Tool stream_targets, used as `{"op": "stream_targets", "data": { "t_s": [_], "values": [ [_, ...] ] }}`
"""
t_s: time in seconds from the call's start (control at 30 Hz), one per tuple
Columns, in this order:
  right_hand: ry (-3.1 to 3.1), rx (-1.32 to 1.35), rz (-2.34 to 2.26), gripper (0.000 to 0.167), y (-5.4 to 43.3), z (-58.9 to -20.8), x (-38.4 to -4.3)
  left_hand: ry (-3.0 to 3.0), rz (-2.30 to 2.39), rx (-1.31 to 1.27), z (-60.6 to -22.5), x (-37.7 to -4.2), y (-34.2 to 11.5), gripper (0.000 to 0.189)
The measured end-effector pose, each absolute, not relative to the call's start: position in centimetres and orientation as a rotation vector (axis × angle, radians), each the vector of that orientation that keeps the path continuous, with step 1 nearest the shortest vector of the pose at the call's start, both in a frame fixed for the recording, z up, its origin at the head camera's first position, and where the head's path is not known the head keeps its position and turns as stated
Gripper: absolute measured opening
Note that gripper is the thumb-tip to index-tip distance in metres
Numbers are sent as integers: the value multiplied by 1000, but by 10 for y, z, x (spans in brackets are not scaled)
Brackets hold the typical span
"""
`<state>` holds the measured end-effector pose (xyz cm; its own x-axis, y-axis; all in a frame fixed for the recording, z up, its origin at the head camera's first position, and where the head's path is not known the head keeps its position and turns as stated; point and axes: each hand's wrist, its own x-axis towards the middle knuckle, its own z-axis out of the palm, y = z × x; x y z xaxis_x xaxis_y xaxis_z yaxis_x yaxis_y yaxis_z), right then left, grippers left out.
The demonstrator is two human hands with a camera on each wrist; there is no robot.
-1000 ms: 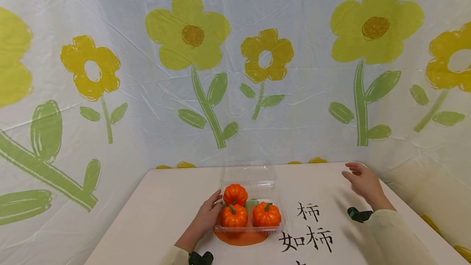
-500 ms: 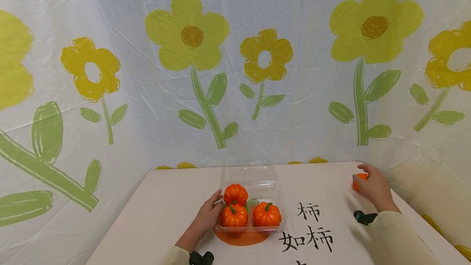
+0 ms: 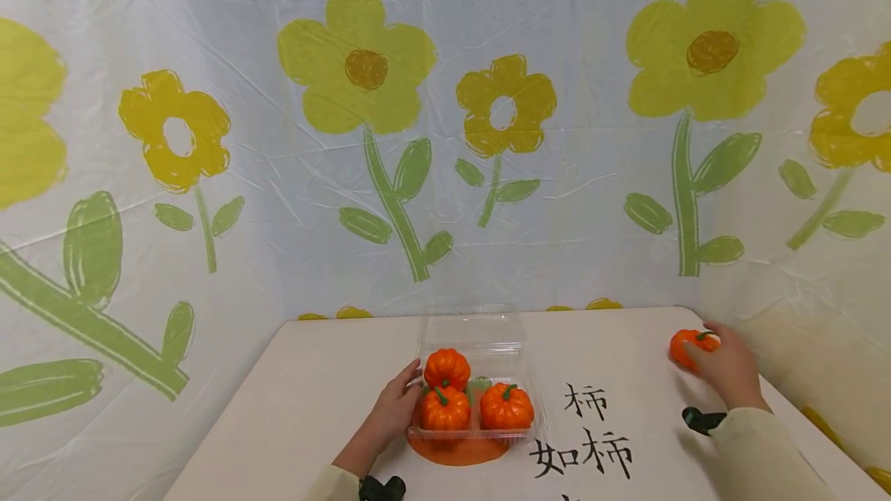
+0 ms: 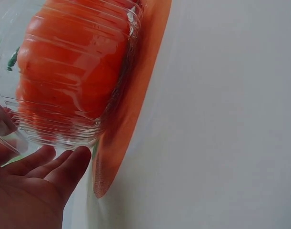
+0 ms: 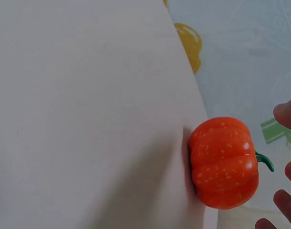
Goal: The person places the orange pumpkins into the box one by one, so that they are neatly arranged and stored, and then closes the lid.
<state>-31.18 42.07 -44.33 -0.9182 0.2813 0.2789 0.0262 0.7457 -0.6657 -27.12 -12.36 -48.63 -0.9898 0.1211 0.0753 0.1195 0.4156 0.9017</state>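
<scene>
A clear plastic clamshell box (image 3: 504, 433) holds three small orange toy pumpkins with green stems; its lid (image 3: 469, 327) is folded back behind it. Two pumpkins sit in the left half, one behind the front one (image 3: 445, 410), and another pumpkin (image 3: 506, 407) is in the right half. My left hand (image 3: 393, 407) rests along the box's left side, fingertips (image 4: 81, 155) against the ribbed wall. At the far right lies a separate pumpkin (image 5: 224, 164). My right hand (image 3: 734, 369) is above it, its spread fingers (image 5: 285, 205) apart from the pumpkin in the right wrist view.
The white table (image 3: 313, 400) has large black characters (image 3: 585, 400) printed to the right of the box. An orange printed shape (image 3: 459, 451) shows under the box's front. A flower-patterned cloth (image 3: 571, 199) hangs behind and beside the table.
My right hand has moved rightward, and the separate pumpkin, out of sight behind it one second ago, now shows. My left hand and the box have stayed in place.
</scene>
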Motion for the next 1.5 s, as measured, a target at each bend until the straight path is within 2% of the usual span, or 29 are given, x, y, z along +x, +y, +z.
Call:
{"op": "stream_targets", "data": {
  "t_s": [0.17,0.43,0.83,1.03,1.17,1.37,1.5],
  "values": [
    [-2594,-289,1017,76,426,-447,-314,2653,1675,236,-486,-270,-124,57],
    [-2600,-287,974,78,430,-451,-315,2638,1692,227,-487,-270,-124,56],
    [-2715,-424,1077,97,438,-446,-323,2635,1692,202,-486,-269,-122,55],
    [-2737,-453,1119,96,439,-446,-325,2629,1702,198,-486,-270,-122,55],
    [-2775,-502,1165,102,441,-447,-326,2635,1699,212,-486,-271,-122,55],
    [-2840,-464,1221,109,443,-447,-327,2646,1705,232,-484,-268,-123,55],
    [-2886,-385,1169,107,447,-450,-329,2640,1714,236,-484,-267,-122,55]
  ]
}}
